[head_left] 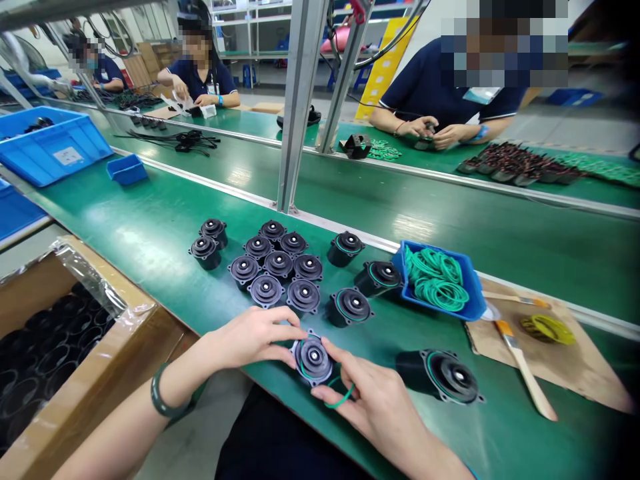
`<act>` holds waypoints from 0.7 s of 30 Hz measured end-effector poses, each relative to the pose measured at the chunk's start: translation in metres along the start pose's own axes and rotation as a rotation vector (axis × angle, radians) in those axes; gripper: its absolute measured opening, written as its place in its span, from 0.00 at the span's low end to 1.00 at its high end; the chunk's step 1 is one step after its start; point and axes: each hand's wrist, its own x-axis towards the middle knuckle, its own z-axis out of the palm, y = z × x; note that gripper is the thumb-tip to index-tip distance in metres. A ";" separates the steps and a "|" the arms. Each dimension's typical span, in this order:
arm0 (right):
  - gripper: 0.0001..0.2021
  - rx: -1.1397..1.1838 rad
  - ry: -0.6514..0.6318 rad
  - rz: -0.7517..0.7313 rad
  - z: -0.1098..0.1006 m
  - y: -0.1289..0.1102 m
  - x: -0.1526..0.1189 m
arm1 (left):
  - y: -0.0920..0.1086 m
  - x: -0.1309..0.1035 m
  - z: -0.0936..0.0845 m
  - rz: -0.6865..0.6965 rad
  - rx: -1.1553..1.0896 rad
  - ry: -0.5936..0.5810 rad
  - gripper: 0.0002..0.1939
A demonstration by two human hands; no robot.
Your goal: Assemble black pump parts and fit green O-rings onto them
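Near the table's front edge stands a round black motor housing (313, 356) with stepped rings and a pale centre pin. My left hand (260, 337) pinches its left rim between thumb and fingers. My right hand (373, 393) is closed on a green rubber ring (341, 399), which loops out past the housing's lower right side. A green strip also shows at the housing's left rim. My right fingertips touch the housing's right edge. Close by, another black housing (353, 305) has a green ring around its top; a larger-looking one (445, 377) lies tilted to the right.
Several black housings (279, 264) stand grouped beyond my hands. A blue bin (475, 293) holds green rings. Brushes (523, 367) and a yellow ring-shaped object (547, 329) lie around cardboard (580, 360). A carton (135, 320) stands left. Co-workers sit beyond the metal post (296, 107).
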 end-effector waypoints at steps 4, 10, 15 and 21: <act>0.23 0.005 0.001 -0.008 0.001 0.000 0.000 | -0.001 0.009 -0.010 0.101 0.116 -0.053 0.19; 0.23 -0.016 -0.004 -0.011 0.003 0.000 -0.001 | 0.003 0.016 -0.017 0.092 0.104 -0.178 0.14; 0.23 -0.010 -0.007 0.001 0.001 -0.001 -0.002 | 0.008 0.009 -0.011 0.180 0.111 -0.097 0.08; 0.22 0.000 -0.010 0.018 0.008 -0.003 -0.006 | 0.026 -0.016 0.010 0.289 0.443 0.241 0.12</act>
